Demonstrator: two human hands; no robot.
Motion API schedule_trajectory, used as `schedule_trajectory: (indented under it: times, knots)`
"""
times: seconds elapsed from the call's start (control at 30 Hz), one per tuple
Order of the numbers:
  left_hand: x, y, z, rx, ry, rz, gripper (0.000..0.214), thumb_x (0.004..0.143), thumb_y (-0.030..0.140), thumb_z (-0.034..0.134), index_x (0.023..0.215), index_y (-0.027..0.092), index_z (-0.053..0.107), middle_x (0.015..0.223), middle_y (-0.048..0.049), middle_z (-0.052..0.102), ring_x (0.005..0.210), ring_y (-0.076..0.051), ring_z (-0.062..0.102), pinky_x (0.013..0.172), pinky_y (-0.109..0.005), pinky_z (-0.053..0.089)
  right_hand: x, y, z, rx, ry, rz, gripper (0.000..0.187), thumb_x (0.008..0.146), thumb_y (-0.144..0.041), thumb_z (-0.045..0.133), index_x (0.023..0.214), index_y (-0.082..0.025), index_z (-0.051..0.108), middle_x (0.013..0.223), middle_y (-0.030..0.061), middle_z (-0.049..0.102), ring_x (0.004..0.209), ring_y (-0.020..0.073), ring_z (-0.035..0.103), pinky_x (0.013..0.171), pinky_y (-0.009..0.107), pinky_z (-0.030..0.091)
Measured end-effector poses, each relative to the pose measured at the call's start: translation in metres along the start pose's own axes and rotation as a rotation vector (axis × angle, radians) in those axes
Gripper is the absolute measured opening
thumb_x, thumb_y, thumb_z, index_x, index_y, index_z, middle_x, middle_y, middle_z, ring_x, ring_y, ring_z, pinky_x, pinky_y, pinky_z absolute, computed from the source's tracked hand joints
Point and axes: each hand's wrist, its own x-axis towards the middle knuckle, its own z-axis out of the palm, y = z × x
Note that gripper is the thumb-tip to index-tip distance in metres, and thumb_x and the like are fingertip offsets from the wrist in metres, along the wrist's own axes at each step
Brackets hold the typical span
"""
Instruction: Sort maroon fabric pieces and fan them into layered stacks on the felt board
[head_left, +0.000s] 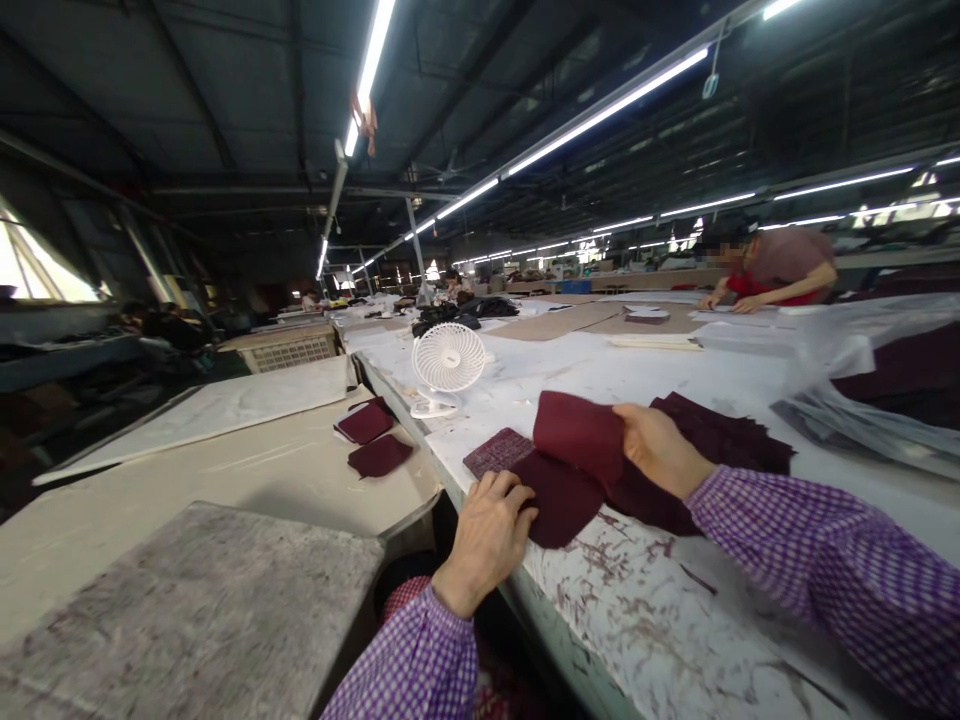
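Note:
My right hand (664,450) pinches the edge of a maroon fabric piece (577,432) and holds it raised and curved above the table. Beneath it, another maroon fabric piece (559,500) lies flat near the table edge. My left hand (487,535) rests on that lower fabric, palm down, with bent fingers apart and nothing gripped. Just beyond my left fingertips lies a patch with a speckled, lighter surface (499,452). Behind my right hand is a pile of maroon pieces (724,432), partly covered by the hand and sleeve.
A white clip fan (448,360) stands at the table edge ahead. Two maroon pieces (381,456) lie on the beige table to the left. A grey mottled board (195,610) is nearer. Clear plastic sheeting (885,410) lies right; a co-worker (787,265) leans over the table.

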Motion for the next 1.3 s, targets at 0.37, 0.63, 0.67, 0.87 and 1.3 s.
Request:
schedule_trajectory:
  times: [0.37,0.63,0.67,0.87,1.3]
  knots:
    - [0.0,0.008,-0.022,-0.627,0.139,-0.265,0.039,0.083,0.05,0.049,0.097,0.018,0.067,0.097,-0.0114,0.064,0.092,-0.025,0.057,0.085,-0.042,0.044,-0.037,-0.053,0.003,-0.479,-0.266,-0.369,0.014,0.079,-0.034,0.056,0.078,-0.02,0.056,0.075,0.0017,0.058,0.071,0.0171,0.055,0.067,0.029,0.046]
    - [-0.03,0.047,-0.03,-1.456,-0.047,-0.591,0.048,0.072,0.041,0.068,0.111,0.015,0.058,0.106,-0.013,0.064,0.082,-0.024,0.064,0.059,-0.03,0.054,-0.085,-0.042,0.037,-0.876,-1.005,-0.377,0.021,0.087,-0.027,0.05,0.097,-0.019,0.067,0.097,0.0054,0.066,0.085,0.0156,0.06,0.078,0.027,0.045]
    - [-0.032,0.047,-0.026,-1.43,0.01,-0.597,0.045,0.069,0.033,0.071,0.109,0.015,0.06,0.106,-0.0117,0.065,0.084,-0.024,0.064,0.063,-0.03,0.054,-0.081,-0.04,0.033,-0.87,-0.915,-0.39,0.023,0.086,-0.028,0.053,0.103,-0.019,0.065,0.107,0.0061,0.064,0.092,0.0168,0.059,0.083,0.029,0.045]
    - [-0.044,0.051,-0.023,-1.571,0.099,-0.568,0.038,0.069,0.021,0.07,0.106,0.018,0.062,0.106,-0.0074,0.067,0.1,-0.024,0.061,0.089,-0.035,0.048,-0.065,-0.03,0.01,-0.785,-0.756,-0.022,0.068,0.073,-0.03,0.066,0.136,-0.021,0.04,0.129,0.0122,0.05,0.109,0.0244,0.053,0.086,0.035,0.047]
    - [-0.021,0.041,-0.033,-0.997,-0.098,-0.466,0.042,0.074,0.042,0.066,0.107,0.016,0.061,0.086,-0.0064,0.067,0.079,-0.018,0.06,0.068,-0.025,0.046,-0.069,-0.026,-0.004,-0.659,-0.834,0.219,0.047,0.07,-0.01,0.058,0.117,-0.014,0.052,0.066,-0.0073,0.044,0.047,0.0049,0.044,0.045,0.017,0.038]
